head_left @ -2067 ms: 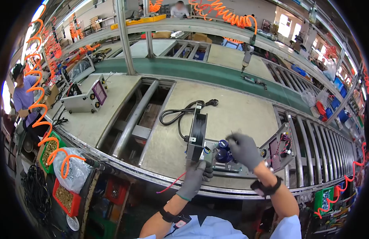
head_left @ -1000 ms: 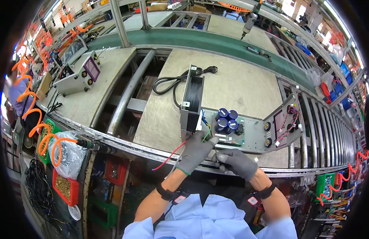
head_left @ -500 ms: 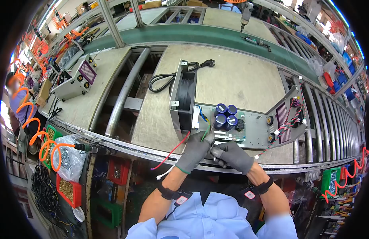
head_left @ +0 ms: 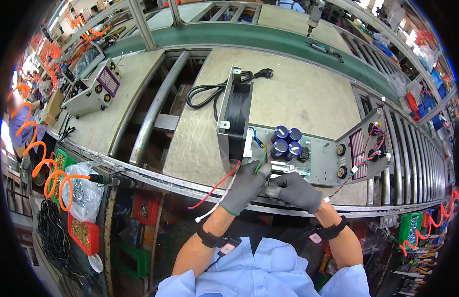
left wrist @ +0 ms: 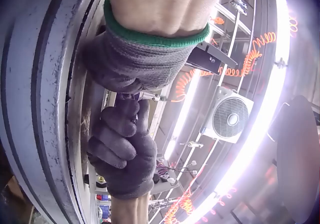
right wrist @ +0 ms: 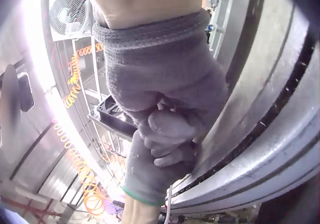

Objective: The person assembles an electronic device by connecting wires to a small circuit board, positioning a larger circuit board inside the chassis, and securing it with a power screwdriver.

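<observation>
Wire (head_left: 262,159): green, just below the centre of the frame, running down from beside the blue capacitors into the left glove.
Left hand (head_left: 242,188): gloved in grey, lower centre, pinching the wire between thumb and fingers.
Right hand (head_left: 298,190): gloved too, just right of the left hand, fingers curled; whether it pinches anything I cannot tell, as the glove hides it.
Loose leads: a red lead (head_left: 213,190) and a white connector (head_left: 199,219), both left of the left hand.
Chassis: a grey base plate (head_left: 321,161), right of centre, carrying four blue capacitors (head_left: 279,149); a black housing (head_left: 235,116) stands upright at its left end, a panel with purple mesh (head_left: 358,147) at its right.
Behind: a black plug (head_left: 264,74) on the pale tabletop (head_left: 308,94), upper centre; a green belt (head_left: 214,35) crosses the top.
Far left: a person in purple (head_left: 27,126), near the edge.
</observation>
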A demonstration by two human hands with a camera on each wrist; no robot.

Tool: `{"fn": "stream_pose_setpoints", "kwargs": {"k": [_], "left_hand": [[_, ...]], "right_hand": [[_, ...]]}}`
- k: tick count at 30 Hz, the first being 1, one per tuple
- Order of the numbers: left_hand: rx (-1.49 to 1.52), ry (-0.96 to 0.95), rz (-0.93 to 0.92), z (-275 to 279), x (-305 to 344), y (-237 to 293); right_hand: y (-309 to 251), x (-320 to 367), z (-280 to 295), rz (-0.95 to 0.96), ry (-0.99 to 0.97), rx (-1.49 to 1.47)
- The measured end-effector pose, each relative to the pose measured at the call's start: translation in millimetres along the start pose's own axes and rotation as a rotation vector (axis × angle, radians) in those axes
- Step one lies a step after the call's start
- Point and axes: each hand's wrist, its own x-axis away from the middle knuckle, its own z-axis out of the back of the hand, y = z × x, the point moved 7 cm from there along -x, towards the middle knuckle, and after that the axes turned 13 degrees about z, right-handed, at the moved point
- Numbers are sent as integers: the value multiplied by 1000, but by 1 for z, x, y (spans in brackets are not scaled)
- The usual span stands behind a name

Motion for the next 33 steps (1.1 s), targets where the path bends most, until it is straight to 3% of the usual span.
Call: {"fn": "stream_pose_setpoints", "kwargs": {"k": [7, 10, 11, 14, 17, 20, 24, 28, 33], "left_hand": [[151, -97, 132, -3, 14, 9], [84, -52, 62, -1, 2, -1], [47, -30, 24, 0, 1, 1], [37, -30, 46, -1, 2, 0], [190, -98, 101, -3, 10, 4], [107, -73, 107, -2, 7, -1], [134, -71, 65, 0, 6, 2], [126, -64, 47, -2, 4, -1], [142, -96, 84, -2, 7, -1]], "right_hand": [[12, 4, -9, -41, -150, -439], [3, -4, 0, 93, 72, -136], [-2, -3, 3, 39, 51, 37], [7, -5, -7, 111, -79, -11], [10, 8, -16, -84, -157, -312], [10, 9, -25, 84, -205, -433], [5, 10, -13, -16, -3, -211], [11, 4, -14, -3, 75, -74], [22, 5, -24, 21, -29, -434]]}}
